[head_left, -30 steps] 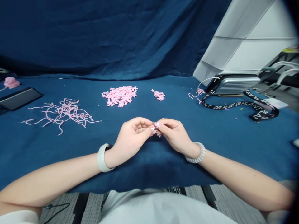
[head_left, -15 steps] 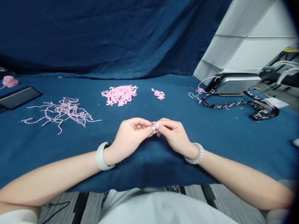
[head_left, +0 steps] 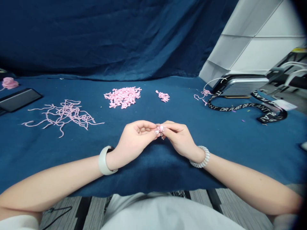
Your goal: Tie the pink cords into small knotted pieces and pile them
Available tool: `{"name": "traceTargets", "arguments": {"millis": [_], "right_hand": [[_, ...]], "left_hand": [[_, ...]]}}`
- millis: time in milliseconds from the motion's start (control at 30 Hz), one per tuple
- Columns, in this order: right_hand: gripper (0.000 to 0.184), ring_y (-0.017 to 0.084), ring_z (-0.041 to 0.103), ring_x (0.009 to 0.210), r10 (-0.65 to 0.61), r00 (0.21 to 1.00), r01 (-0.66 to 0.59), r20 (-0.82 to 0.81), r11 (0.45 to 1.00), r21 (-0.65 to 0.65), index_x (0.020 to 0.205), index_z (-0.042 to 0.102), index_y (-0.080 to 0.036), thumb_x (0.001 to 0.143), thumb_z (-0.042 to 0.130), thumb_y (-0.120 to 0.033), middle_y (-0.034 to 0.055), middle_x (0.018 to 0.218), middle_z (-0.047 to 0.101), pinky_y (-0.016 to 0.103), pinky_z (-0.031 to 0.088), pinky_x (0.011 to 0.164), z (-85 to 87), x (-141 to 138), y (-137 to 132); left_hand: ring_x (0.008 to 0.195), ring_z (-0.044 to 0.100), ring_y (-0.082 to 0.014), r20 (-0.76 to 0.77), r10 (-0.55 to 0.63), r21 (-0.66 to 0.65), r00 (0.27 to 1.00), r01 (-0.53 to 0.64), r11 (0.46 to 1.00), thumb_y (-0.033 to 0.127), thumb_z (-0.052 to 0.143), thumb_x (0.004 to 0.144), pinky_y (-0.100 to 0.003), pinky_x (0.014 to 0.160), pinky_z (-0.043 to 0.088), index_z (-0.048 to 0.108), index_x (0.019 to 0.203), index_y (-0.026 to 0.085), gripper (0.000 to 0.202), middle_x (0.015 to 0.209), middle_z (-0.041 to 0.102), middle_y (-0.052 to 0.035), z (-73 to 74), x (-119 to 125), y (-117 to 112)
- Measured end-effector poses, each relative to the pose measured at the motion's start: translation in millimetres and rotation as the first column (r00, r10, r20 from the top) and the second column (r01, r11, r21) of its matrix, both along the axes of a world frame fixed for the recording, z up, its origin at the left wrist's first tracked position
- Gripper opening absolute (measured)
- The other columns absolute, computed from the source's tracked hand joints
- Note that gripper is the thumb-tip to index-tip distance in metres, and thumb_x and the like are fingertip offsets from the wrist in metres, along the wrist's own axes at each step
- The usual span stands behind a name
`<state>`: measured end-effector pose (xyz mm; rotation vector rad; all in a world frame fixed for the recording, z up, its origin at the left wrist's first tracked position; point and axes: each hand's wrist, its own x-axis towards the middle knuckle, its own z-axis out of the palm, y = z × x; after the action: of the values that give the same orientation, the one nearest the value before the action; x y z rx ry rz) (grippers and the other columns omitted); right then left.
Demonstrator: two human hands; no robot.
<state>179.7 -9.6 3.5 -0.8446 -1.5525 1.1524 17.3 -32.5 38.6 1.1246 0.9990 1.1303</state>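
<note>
Above the blue cloth my left hand (head_left: 136, 139) and my right hand (head_left: 178, 138) meet fingertip to fingertip. Both are closed in a pinch on a small piece of pink yarn (head_left: 158, 128), mostly hidden by the thumbs. Beyond them lie a large heap of pink yarn knots (head_left: 123, 97) and a smaller cluster of yarn knots (head_left: 163, 96). Loose strands of pink yarn (head_left: 68, 113) are spread out to the left of my hands.
At the far left are a dark flat device (head_left: 21, 99) and a pink ball (head_left: 10, 83). To the right lie a lettered black lanyard (head_left: 230, 108), a silver ridged case (head_left: 247, 86) and a pink yarn scrap (head_left: 205, 92). A blue cloth (head_left: 115, 76) hangs behind.
</note>
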Motion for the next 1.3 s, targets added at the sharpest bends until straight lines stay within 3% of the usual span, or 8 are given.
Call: {"name": "traceTargets", "arguments": {"millis": [333,533,800,1300], "right_hand": [[0.013,0.012,0.060,0.072,-0.044,0.998,0.040,0.046,0.996,0.082,0.085,0.074,-0.022,0.081,0.062,-0.025,0.0031,0.079,0.068,0.029,0.050,0.074,3.5,0.5,-2.7],[0.013,0.012,0.060,0.073,-0.047,0.997,0.039,0.068,0.994,0.105,0.085,0.074,-0.023,0.081,0.062,-0.025,0.0023,0.079,0.068,0.028,0.051,0.073,4.2,0.7,-3.6],[0.013,0.011,0.058,0.068,-0.014,0.998,0.007,0.059,0.994,0.108,0.087,0.074,-0.022,0.081,0.062,-0.022,0.0011,0.074,0.066,0.027,0.049,0.069,4.6,2.7,-4.1],[0.012,0.013,0.061,0.074,0.001,0.999,-0.005,0.045,0.995,0.103,0.085,0.074,-0.023,0.081,0.063,-0.026,0.0029,0.080,0.069,0.028,0.050,0.071,3.5,3.1,-3.4]], "left_hand": [[0.073,0.068,-0.0167,-0.044,-0.014,0.004,0.999,0.014,1.000,0.029,0.077,0.065,-0.030,0.077,0.055,0.067,0.081,0.012,0.025,0.078,0.071,-0.0060,-0.8,-1.9,0.2],[0.075,0.068,-0.0180,-0.061,-0.029,0.025,0.998,0.031,0.999,0.029,0.075,0.067,-0.031,0.077,0.055,0.070,0.081,0.013,0.022,0.080,0.072,-0.0063,-0.6,-3.2,-1.4],[0.072,0.065,-0.0133,-0.100,-0.091,0.021,0.991,0.094,0.995,0.030,0.071,0.073,-0.025,0.072,0.055,0.070,0.082,0.015,0.017,0.078,0.070,-0.0035,-3.0,-5.5,0.5],[0.075,0.067,-0.0126,0.024,-0.144,0.000,0.989,0.144,0.990,0.027,0.069,0.075,-0.022,0.073,0.056,0.069,0.085,0.015,0.016,0.080,0.071,-0.0033,-10.6,-7.6,0.7]]}}
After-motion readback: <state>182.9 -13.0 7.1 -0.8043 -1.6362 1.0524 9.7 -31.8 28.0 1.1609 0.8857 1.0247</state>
